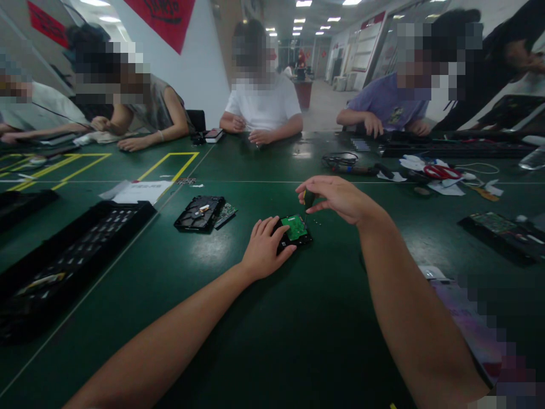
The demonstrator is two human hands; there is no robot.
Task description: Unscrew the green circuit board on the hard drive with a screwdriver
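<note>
1. Both hands work well apart from each other in the head view, near the middle of the frame. Left hand (264,250), palm down, has its thumb and fingers clamped over the left end of a black unit (303,242) with a green circuit board (297,227) on top.
2. Right hand (335,199), just right of center, has thumb and fingers pinched around a small screwdriver (309,197), its shaft pointing down at the board's right edge; I can't tell whether the tip touches.
3. Just right of that unit, on the green tabletop (298,329), lie some tiny bright bits (318,222), too small to make out.
4. Left of center sits a black casing (193,218), a loose circuit board (226,216) against its right side. A long black tray (85,250) fills the left of the frame, with a sheet of paper (142,192) behind it.
5. Toward the upper right there's a dark cable bundle (340,159) and a coiled red cable (441,172); another board (496,224) lies at the right edge.
6. Across the table, at top center, sits someone in a white shirt (264,108); a purple shirt (389,105) shows at upper right.
</note>
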